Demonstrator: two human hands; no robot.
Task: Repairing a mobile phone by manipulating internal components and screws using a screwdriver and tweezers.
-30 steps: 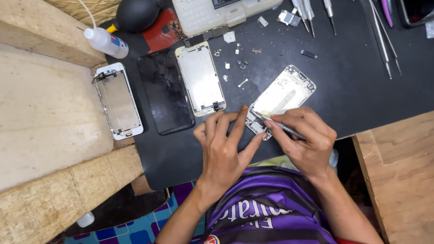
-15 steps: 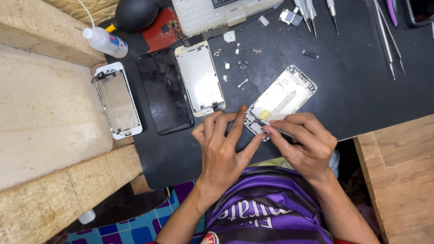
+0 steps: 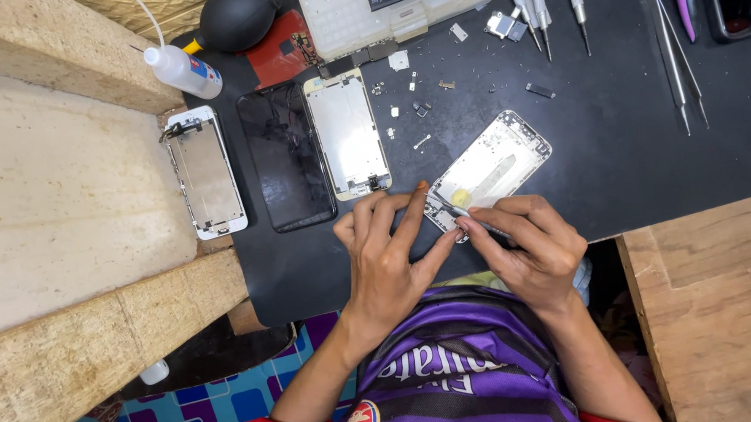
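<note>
Our one head-worn view looks steeply down, close above the black worktop (image 3: 631, 155) before our chest.

You wear a short-sleeved jersey (image 3: 478, 367), purple with darker stripes, red trim at the sleeve edges, pale lettering across the chest. Your left hand (image 3: 386, 258) and right hand (image 3: 530, 247) are bare; no gloves, rings or watch.

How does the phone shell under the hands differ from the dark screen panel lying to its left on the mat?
The phone shell is pale silver metal with its bare inside showing; the dark screen panel is glossy black. The shell lies tilted on the black mat, while the panel lies nearly upright in the picture. The left hand and right hand touch the shell's near end; nothing touches the panel. Both are flat, rounded rectangles on the mat.
</note>
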